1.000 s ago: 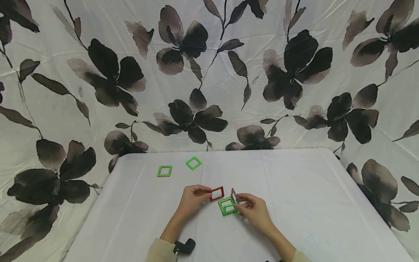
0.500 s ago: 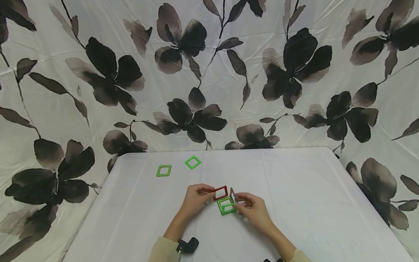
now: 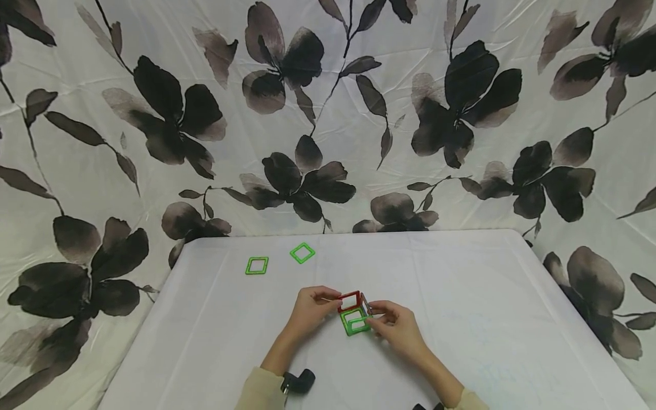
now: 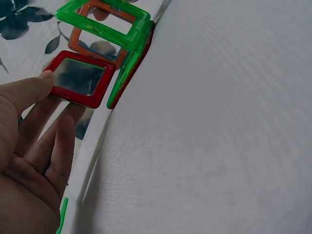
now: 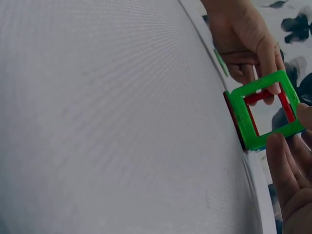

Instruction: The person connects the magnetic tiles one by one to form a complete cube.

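My left hand (image 3: 309, 310) pinches a red square magnetic tile (image 4: 106, 87) by its edge between thumb and fingers. It stands upright at the far-left edge of a small tile build. A green tile (image 4: 122, 75) lies flat as its base, with a dark red edge (image 4: 143, 52) showing beneath. Across from the left hand, my right hand (image 3: 400, 327) holds the build's right side, its thumb and fingers on an upright green tile (image 5: 248, 122). An upright orange-looking tile (image 4: 73, 41) stands near the right fingertips. Whether the red tile touches its neighbours is unclear.
Two loose green square tiles lie on the white table, one (image 3: 257, 266) at the back left and another (image 3: 302, 253) just right of it. Behind the table's far edge hangs a floral cloth (image 3: 379, 114). A black wrist device (image 3: 299, 381) sits on the left forearm.
My left hand has moved right with the red tile, bringing it from left of the build to the base's far edge beside the orange tile. The right hand has stayed nearly still.
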### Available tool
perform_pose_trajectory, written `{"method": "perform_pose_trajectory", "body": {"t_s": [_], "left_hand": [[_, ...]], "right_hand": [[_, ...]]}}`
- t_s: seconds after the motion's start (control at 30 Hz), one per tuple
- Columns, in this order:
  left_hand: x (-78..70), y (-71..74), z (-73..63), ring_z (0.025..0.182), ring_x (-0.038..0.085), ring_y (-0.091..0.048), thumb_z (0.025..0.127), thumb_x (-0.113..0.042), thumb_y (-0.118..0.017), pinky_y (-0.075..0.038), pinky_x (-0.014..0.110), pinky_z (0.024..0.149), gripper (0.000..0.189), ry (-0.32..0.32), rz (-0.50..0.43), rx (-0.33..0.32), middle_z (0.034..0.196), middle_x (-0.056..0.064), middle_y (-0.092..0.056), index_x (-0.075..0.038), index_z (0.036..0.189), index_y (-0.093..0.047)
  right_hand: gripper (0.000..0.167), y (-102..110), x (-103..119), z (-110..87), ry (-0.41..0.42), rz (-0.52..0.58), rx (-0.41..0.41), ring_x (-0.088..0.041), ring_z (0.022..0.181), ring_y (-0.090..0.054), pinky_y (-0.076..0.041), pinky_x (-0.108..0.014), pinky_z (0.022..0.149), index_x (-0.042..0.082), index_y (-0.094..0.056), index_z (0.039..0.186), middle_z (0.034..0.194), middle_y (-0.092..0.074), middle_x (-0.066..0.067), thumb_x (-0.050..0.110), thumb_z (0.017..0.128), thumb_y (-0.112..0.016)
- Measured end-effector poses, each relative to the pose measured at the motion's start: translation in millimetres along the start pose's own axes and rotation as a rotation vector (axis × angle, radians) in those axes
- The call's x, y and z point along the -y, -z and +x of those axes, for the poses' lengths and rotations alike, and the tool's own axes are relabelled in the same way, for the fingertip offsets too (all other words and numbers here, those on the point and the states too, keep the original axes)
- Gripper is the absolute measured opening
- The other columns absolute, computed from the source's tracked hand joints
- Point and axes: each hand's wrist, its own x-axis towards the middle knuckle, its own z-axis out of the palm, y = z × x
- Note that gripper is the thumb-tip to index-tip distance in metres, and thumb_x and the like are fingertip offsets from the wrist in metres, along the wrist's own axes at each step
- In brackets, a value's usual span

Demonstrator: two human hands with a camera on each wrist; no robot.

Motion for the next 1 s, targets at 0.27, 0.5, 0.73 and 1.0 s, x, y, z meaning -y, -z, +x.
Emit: {"method": "perform_pose_trajectory", "body": {"t_s": [0.27, 0.5, 0.73, 1.0], "left_hand": [[1.2, 0.5, -1.0, 0.073, 0.021, -0.069, 0.081, -0.008, -0.079, -0.052, 0.026, 0.060, 0.013, 0.019, -0.014, 0.040, 0.089, 0.006, -0.072, -0.004, 0.094, -0.075], [0.5, 0.7, -0.3, 0.077, 0.018, -0.070, 0.081, -0.004, -0.078, -0.054, 0.027, 0.066, 0.014, 0.003, -0.014, 0.055, 0.090, 0.006, -0.072, -0.004, 0.094, -0.074], [1.4, 0.7, -0.5, 0.079, 0.019, -0.070, 0.082, -0.002, -0.076, -0.055, 0.027, 0.066, 0.017, 0.019, -0.041, 0.085, 0.093, 0.008, -0.072, -0.003, 0.098, -0.072], [-9.6, 1.6, -1.2, 0.080, 0.024, -0.069, 0.083, 0.001, -0.074, -0.055, 0.030, 0.066, 0.017, 0.054, -0.012, 0.091, 0.096, 0.012, -0.071, -0.001, 0.100, -0.071]], "right_hand": [[0.034, 0, -1, 0.7, -0.002, -0.005, 0.011, -0.030, 0.071, -0.066, -0.053, -0.030, 0.055, 0.003, -0.066, 0.116, 0.105, -0.068, -0.018, 0.006, 0.084, -0.076], [0.033, -1, 11, -2.3, -0.001, -0.016, 0.034, -0.041, 0.075, -0.065, -0.054, -0.034, 0.056, -0.003, -0.062, 0.118, 0.106, -0.066, -0.023, -0.001, 0.086, -0.071], [0.041, 6, 10, 1.1, 0.032, -0.066, 0.094, -0.027, 0.076, -0.067, -0.053, -0.031, 0.056, -0.002, -0.060, 0.122, 0.118, -0.062, -0.022, 0.003, 0.084, -0.075], [0.073, 29, -6, 24.8, 0.095, 0.006, 0.331, -0.026, 0.081, -0.068, -0.052, -0.030, 0.053, -0.002, -0.040, 0.143, 0.143, -0.044, -0.021, 0.003, 0.080, -0.079]]}}
